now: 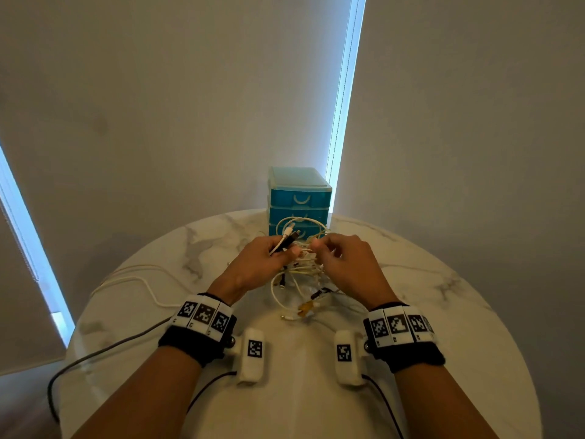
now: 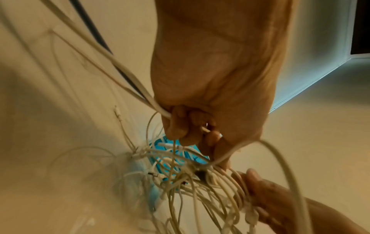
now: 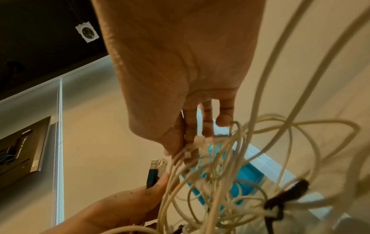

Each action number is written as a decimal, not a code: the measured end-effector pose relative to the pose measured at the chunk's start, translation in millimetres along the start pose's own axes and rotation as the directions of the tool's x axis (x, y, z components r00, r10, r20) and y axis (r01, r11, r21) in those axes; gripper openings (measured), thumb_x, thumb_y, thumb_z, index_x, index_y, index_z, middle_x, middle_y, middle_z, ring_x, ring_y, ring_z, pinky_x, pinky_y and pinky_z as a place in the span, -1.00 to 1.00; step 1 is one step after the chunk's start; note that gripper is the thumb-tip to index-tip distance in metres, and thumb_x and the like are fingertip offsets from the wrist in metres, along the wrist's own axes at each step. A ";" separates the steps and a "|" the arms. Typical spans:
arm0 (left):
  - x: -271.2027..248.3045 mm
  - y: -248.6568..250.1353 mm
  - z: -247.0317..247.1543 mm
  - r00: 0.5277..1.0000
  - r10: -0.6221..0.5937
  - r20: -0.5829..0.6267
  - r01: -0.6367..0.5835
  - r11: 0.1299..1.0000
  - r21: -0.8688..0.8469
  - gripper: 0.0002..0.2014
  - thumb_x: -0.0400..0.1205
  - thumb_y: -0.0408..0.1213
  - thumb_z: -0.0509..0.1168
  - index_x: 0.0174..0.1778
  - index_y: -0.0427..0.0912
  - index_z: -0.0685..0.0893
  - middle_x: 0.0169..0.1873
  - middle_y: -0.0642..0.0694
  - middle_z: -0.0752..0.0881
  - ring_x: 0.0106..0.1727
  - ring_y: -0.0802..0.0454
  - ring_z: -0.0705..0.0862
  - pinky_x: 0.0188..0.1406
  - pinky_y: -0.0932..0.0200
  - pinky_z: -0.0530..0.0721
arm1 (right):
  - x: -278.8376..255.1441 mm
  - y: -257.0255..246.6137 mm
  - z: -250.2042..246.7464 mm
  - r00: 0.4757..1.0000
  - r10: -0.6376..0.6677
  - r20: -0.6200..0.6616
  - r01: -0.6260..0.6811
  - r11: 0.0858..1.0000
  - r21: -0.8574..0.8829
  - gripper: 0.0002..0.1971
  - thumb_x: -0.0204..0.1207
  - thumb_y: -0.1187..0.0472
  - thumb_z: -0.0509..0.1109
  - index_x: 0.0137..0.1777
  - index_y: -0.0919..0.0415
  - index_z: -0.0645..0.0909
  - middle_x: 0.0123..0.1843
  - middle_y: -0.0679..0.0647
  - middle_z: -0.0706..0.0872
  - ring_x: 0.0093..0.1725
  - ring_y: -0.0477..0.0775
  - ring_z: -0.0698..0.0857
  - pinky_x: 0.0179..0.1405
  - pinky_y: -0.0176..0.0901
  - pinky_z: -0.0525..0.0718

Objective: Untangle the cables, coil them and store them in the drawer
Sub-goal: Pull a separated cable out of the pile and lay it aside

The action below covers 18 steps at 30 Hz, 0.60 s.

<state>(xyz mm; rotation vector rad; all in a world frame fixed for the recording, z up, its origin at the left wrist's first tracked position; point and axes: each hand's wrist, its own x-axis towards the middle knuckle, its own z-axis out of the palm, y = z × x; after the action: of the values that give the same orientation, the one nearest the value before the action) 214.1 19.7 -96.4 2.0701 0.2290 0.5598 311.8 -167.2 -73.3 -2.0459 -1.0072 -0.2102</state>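
Note:
A tangle of white cables (image 1: 304, 267) hangs between my two hands above the round marble table (image 1: 443, 280). My left hand (image 1: 269, 258) grips two cables, one white and one dark, whose USB plugs (image 1: 289, 234) stick out past its fingers. In the left wrist view its fingers (image 2: 180, 126) curl round those cables. My right hand (image 1: 335, 251) pinches white strands of the tangle (image 3: 210, 166) between thumb and fingers (image 3: 188, 137). The blue drawer unit (image 1: 299, 198) stands behind the tangle with its drawers closed.
Loose white cable (image 1: 139, 277) trails over the table's left side. A grey cable (image 1: 104, 350) runs off the left edge. Small plugs (image 1: 305, 307) lie on the table below the tangle. A wall and window blinds stand behind the table.

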 end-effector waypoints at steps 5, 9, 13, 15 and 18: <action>0.3 -3.4 1.9 0.997 0.009 -0.081 -0.006 0.999 0.044 -0.84 0.78 -0.03 0.41 0.04 0.03 0.86 -0.18 0.10 0.85 -0.16 0.26 0.78 -0.13 0.25 0.67 | -0.6 2.2 -0.3 0.970 0.074 0.231 -0.058 0.996 -0.074 -0.64 0.85 -0.07 0.29 -0.21 -0.13 0.72 -0.19 -0.13 0.78 -0.18 -0.22 0.67 -0.17 -0.16 0.50; 0.2 -4.0 -0.3 0.996 0.017 -0.086 -0.013 0.999 0.044 -0.83 0.79 -0.03 0.40 0.10 0.00 0.86 -0.15 0.12 0.84 -0.17 0.39 0.75 -0.15 0.27 0.60 | 0.1 10.2 -1.0 0.953 0.094 0.287 -0.104 0.994 0.020 -0.83 0.70 -0.10 0.52 -0.12 -0.16 0.75 -0.10 -0.17 0.80 -0.05 -0.14 0.72 0.01 -0.08 0.64; -1.9 0.7 1.1 0.997 0.027 -0.074 -0.025 0.999 0.022 -0.77 0.81 -0.01 0.36 0.14 -0.03 0.87 -0.05 0.05 0.87 -0.08 0.26 0.80 -0.15 0.30 0.64 | -2.0 4.6 -2.5 0.984 0.162 0.071 -0.167 0.983 0.078 -0.91 0.65 0.03 0.60 0.02 -0.01 0.78 -0.05 -0.19 0.76 -0.04 -0.21 0.69 -0.16 -0.36 0.51; -3.1 3.0 1.2 0.997 0.001 -0.073 -0.002 1.000 -0.014 -0.74 0.82 -0.02 0.34 0.14 -0.10 0.86 -0.01 -0.03 0.87 -0.02 0.15 0.80 -0.08 0.22 0.68 | -2.8 2.9 -2.2 0.984 0.179 -0.018 -0.176 0.977 0.119 -0.83 0.61 0.07 0.64 0.09 0.03 0.72 0.01 -0.12 0.77 -0.03 -0.20 0.69 -0.17 -0.35 0.55; -3.3 3.5 1.4 0.999 -0.027 -0.034 0.026 0.998 -0.050 -0.77 0.83 -0.03 0.33 0.10 -0.05 0.85 -0.05 0.06 0.87 -0.10 0.31 0.79 -0.09 0.30 0.67 | -2.4 2.9 -0.1 0.977 0.191 -0.098 -0.178 0.975 0.130 -0.85 0.62 0.09 0.59 0.08 -0.03 0.67 0.08 -0.02 0.80 0.03 0.00 0.75 -0.06 -0.10 0.69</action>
<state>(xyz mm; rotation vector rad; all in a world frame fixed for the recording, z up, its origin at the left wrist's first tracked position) 211.6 15.5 -95.1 2.0079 0.2598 0.5796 312.2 -169.7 -76.1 -1.9811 -0.7388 -0.1583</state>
